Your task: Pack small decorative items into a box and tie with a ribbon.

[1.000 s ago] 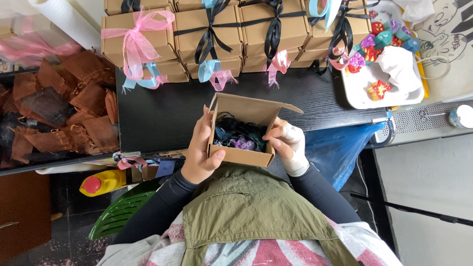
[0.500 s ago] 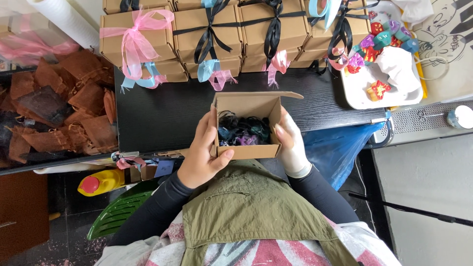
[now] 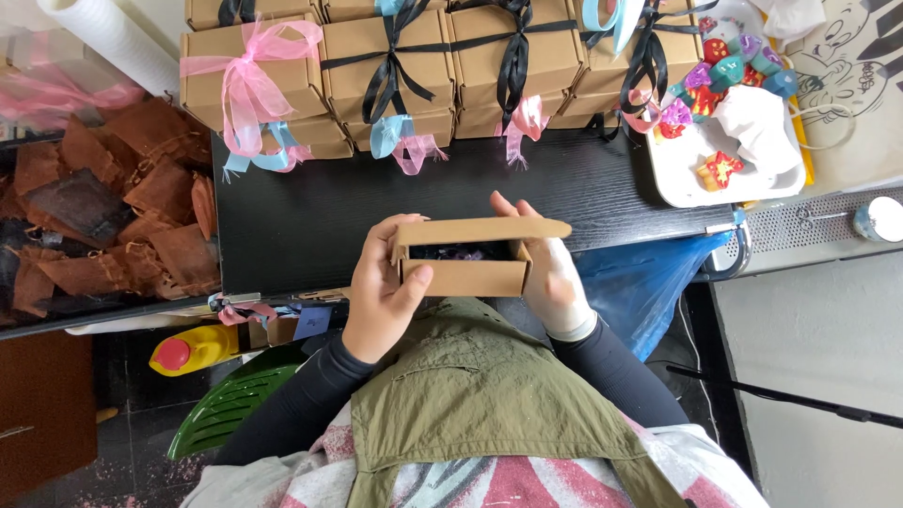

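Both hands, left (image 3: 381,292) and right (image 3: 550,273), clasp the box (image 3: 461,268), its lid now nearly shut over dark contents, perhaps ribbons.

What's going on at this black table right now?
A person holds a small brown cardboard box in both hands, left hand on one end and right hand on the other. Its lid is partly lowered over dark contents. Ribbon-tied boxes are stacked at the far edge of the black table.

brown box (image 3: 466,275), black table (image 3: 310,216), pink ribbon (image 3: 249,80)
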